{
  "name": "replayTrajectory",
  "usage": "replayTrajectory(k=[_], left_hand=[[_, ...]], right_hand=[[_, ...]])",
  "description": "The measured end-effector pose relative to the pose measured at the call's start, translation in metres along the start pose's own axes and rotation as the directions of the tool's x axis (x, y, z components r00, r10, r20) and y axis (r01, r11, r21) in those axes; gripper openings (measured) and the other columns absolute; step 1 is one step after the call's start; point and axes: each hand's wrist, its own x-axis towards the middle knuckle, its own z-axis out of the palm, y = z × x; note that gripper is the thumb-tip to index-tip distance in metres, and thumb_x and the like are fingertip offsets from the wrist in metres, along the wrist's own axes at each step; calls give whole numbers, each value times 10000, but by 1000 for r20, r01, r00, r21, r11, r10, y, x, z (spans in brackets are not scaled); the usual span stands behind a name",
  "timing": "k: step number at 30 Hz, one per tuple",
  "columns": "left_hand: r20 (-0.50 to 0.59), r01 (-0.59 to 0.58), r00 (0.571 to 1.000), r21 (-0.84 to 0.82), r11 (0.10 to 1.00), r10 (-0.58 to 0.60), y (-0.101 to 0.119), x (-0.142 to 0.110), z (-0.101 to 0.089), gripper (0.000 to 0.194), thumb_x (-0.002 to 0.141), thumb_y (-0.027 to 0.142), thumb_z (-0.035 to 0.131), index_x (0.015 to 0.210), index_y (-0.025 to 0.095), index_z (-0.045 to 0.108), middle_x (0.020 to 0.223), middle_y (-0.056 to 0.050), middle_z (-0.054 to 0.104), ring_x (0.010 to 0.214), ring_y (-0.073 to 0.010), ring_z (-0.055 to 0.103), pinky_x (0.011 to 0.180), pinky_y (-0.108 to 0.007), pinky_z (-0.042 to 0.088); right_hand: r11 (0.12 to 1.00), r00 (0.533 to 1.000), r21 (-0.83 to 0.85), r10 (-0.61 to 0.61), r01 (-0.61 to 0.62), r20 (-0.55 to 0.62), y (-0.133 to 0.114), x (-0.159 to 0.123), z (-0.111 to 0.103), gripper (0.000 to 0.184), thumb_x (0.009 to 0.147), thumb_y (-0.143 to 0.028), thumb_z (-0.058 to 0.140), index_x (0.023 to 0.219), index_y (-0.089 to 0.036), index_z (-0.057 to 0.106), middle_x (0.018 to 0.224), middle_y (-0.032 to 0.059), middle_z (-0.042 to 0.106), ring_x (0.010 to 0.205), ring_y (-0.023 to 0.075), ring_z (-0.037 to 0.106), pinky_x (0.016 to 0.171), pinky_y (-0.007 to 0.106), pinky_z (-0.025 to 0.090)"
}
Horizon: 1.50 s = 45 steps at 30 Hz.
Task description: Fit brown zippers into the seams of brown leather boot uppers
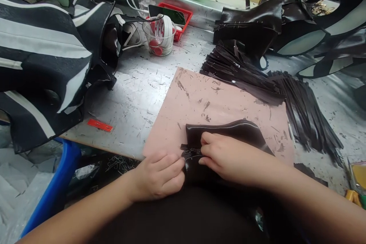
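Observation:
A dark, shiny leather boot upper (243, 130) lies on the pink sheet (197, 99) at the table's front edge. A black zip (191, 150) runs along its opening, its frayed tape end sticking out at the left. My left hand (165, 174) is closed, its fingertips pinching the upper's edge beside that end. Over the zip, my right hand (219, 156) is bent into a pinch; what sits between its thumb and finger is mostly covered, though the zip passes right under them.
Loose black zips (243, 72) lie in a bundle behind the sheet. Leather pieces with white strips (42, 42) are heaped at left, more boot uppers (251, 19) at right. A clear cup (160, 40) stands by a red basket (187, 13); a blue bin (64, 175) sits below.

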Motion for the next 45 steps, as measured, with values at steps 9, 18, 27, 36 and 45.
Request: replayTrajectory(k=[9,18,27,36,45], left_hand=[[84,-55,995,-64,996,60,-3,0,1,125,785,78,454,748,154,546,849,-76,652,947,-212,601,677,-283,469],[-35,22,999,17,1000,-22,-1,2,4,158,792,75,503,917,117,589,867,-69,678,740,-161,629,589,-282,445],[28,49,998,104,993,-52,5,3,10,99,774,119,562,847,129,629,980,-61,670,810,-184,609,604,-291,388],[174,53,983,46,998,-61,3,6,2,265,800,204,393,917,120,615,1027,-83,639,817,-236,531,701,-373,354],[297,94,948,83,992,-115,6,18,11,643,787,555,420,1168,47,521,1009,-97,603,812,-244,475,785,-406,308]], right_hand=[[998,998,5,64,-64,0,-2,4,4,235,850,-212,439,718,-137,619,807,54,532,659,134,511,641,259,424],[988,989,-56,140,-142,-47,-7,8,11,202,835,-240,467,777,-125,622,788,63,531,657,152,525,613,264,419],[973,983,-135,179,-185,-50,-10,10,11,260,846,-266,455,707,-137,634,768,69,543,644,169,558,582,277,408],[979,978,54,199,-196,-67,6,-9,1,157,800,-202,448,688,-175,555,786,30,569,639,124,542,585,226,387],[948,942,-68,298,-311,-154,2,-6,8,187,806,-244,459,707,-154,590,781,60,580,631,151,555,547,250,368]])
